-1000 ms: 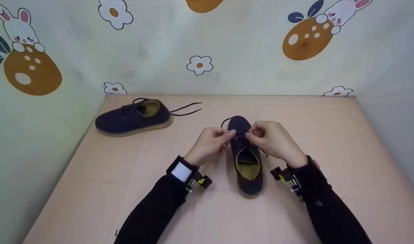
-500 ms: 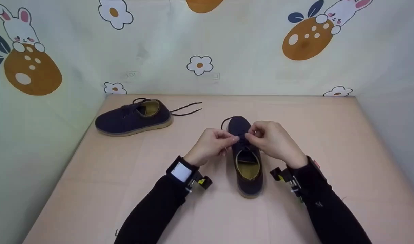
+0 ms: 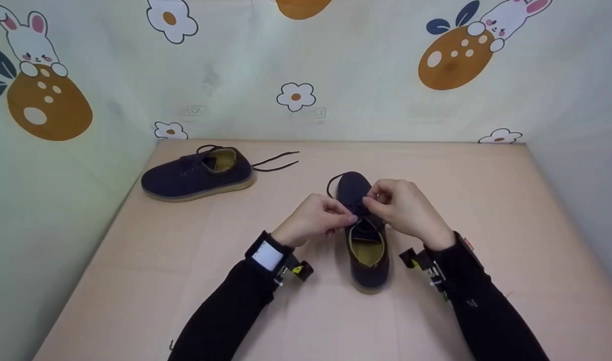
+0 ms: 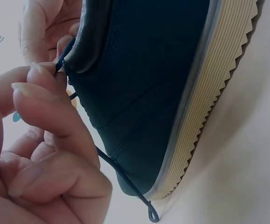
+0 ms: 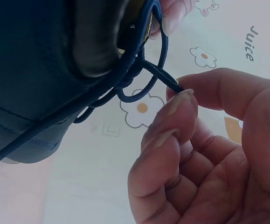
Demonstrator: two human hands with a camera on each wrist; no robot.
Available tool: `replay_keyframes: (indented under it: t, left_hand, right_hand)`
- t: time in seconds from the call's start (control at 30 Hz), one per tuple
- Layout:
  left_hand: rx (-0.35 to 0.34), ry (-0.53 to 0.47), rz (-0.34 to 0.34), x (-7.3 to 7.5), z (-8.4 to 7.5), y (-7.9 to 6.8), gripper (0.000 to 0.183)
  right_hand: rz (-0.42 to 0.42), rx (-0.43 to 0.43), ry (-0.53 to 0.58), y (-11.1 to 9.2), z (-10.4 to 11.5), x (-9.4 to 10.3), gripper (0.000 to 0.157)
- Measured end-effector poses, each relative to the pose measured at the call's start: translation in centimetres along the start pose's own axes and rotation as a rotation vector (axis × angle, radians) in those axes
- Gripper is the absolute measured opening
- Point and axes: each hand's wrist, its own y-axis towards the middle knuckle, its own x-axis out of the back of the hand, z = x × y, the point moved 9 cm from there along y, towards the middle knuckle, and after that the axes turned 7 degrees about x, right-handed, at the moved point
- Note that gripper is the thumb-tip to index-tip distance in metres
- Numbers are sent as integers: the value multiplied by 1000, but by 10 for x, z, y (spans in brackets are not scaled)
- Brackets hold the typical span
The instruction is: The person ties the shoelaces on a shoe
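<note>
Head view. Item: one navy shoe (image 3: 366,250), right of centre on the table (image 3: 160,281), set between the hands. Long axis runs near to far: heel near, toe far and slightly left. Item: left hand (image 3: 316,219), on the shoe's left, fingertips over the lacing by the collar; I judge it the closer of the two to the heel. Item: right hand (image 3: 403,206), on the right, fingertips a little farther toward the toe. The left sleeve (image 3: 225,301) and right sleeve (image 3: 486,301) reach in from the near edge, slanting inward. Item: second shoe (image 3: 175,178), far left, toe leftward, untouched. Item: patterned backdrop (image 3: 235,75), beyond the table.

Left wrist view. Item: lace (image 4: 65,53), one strand running beside the collar into the left thumb and forefinger, which I read as pinching it; the other fingers curl loosely. A further length runs past the toe to a tight bend.

Right wrist view. Item: doubled length of the same lace, pinched at its end between right thumb and forefinger and drawn out rightward from the lacing; remaining fingers folded in. I cannot tell whether the crossing beneath is knotted.
</note>
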Motion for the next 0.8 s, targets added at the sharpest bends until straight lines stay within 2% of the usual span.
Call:
replay_keyframes:
  t: [0.1,0.2,0.33,0.43,0.53,0.8]
  left_hand:
    - [6,15,4,0,0,0,13]
    - [19,1,-21,2,3,2,19]
    - [19,-81,-95,8,5,4,27]
    - [2,-134,-123,11,5,5,23]
    - [2,-146,-110,9,5,5,17]
    - [7,-92,-66,5,3,3,14]
  right_hand:
    - [-1,2,-3,0,1,0,10]
    - [-3,3,-4,0,1,0,10]
    - [-5,8,-5,0,2,0,10]
    - [-7,13,-9,0,2,0,11]
    - [-6,13,-8,0,2,0,10]
    - [-3,6,-6,0,2,0,10]
